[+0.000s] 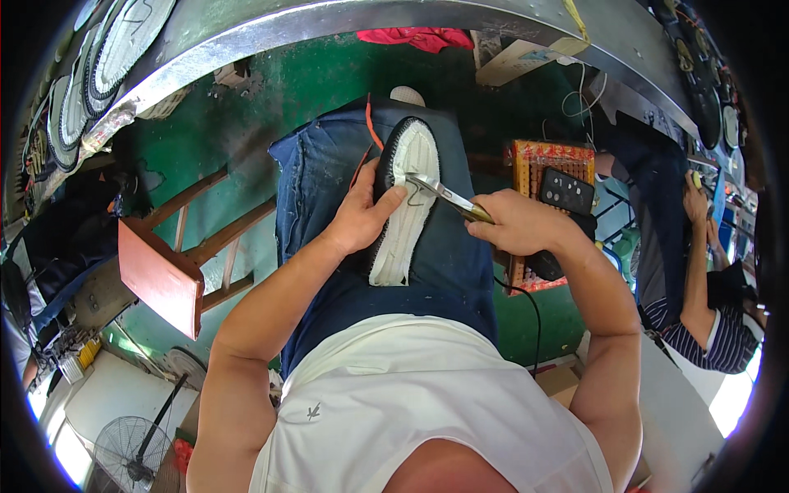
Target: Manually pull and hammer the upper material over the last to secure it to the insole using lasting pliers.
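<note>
An upturned shoe (394, 242), white underneath with a dark stitched edge, lies lengthwise on my lap over blue cloth (320, 172). My left hand (360, 212) is closed around its left side, thumb pressed on the white underside. In my right hand (522, 222) is a pair of metal pliers (448, 195), held by the handles. The jaws reach the middle of the underside, close to my left thumb. A dark thread (419, 197) curls on the white surface below the jaws. An orange-red strip (372, 127) sticks up beside the shoe, above my left hand.
A metal-edged bench (329, 18) curves across the far side, with several shoe parts (131, 45) at left. Right of my lap, a beaded seat (530, 164) carries a black phone-like device (567, 191). A wooden stool (160, 267) stands left. Another person (699, 320) works at right.
</note>
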### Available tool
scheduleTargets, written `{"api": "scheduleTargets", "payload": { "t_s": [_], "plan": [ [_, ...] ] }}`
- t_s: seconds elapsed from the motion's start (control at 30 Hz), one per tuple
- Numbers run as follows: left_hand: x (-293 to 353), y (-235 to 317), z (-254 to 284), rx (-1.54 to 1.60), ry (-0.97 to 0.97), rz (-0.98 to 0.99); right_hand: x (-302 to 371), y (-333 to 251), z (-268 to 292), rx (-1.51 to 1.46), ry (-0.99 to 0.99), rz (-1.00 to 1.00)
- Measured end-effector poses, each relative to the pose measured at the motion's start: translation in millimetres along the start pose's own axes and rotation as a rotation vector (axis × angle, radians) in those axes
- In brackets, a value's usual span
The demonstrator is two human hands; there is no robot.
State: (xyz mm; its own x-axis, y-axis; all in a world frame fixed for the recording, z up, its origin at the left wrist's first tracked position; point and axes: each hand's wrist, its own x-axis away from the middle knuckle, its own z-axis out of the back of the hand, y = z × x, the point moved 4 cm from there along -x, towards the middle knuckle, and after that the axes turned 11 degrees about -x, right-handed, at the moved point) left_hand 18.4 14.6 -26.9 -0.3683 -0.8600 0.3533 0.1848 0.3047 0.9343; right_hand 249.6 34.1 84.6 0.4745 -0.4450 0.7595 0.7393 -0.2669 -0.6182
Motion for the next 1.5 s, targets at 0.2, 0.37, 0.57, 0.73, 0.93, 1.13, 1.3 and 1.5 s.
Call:
{"api": "scheduleTargets", "payload": {
  "t_s": [0.2, 0.37, 0.57, 0.73, 0.93, 1.13, 1.3, 1.5],
  "plan": [
    [1.0, 6.9, 4.9, -0.068, 0.024, 0.043, -23.5, 15.5, -3.1, 0.270, 0.255, 0.304],
    [-3.1, 14.2, -2.7, 0.218, 0.023, 0.110, -27.1, 32.6, -24.6, 0.017, 0.401, 0.291],
    [-17.0, 34.0, -6.1, 0.310, 0.002, 0.283, -24.7, 52.3, -35.0, -0.372, 0.192, 0.020],
    [-25.0, 26.6, -20.3, 0.163, 0.077, 0.340, -9.7, 73.6, -16.5, -0.874, -0.279, -0.163],
    [-21.3, 34.2, -15.1, -0.003, 0.063, 0.400, -5.2, 15.0, 7.7, -0.407, 0.315, 0.204],
    [-21.6, 32.6, -13.0, -0.196, 0.038, 0.356, -20.3, 9.6, 3.4, 0.030, 0.402, 0.189],
    [-19.6, 24.7, -4.0, -0.384, 0.065, 0.342, -17.8, 19.9, -13.4, -0.121, 0.377, 0.178],
    [-17.5, 37.7, 20.1, -0.287, 0.159, 0.304, 5.9, 6.0, 25.1, -0.250, 0.509, 0.246]
  ]
}}
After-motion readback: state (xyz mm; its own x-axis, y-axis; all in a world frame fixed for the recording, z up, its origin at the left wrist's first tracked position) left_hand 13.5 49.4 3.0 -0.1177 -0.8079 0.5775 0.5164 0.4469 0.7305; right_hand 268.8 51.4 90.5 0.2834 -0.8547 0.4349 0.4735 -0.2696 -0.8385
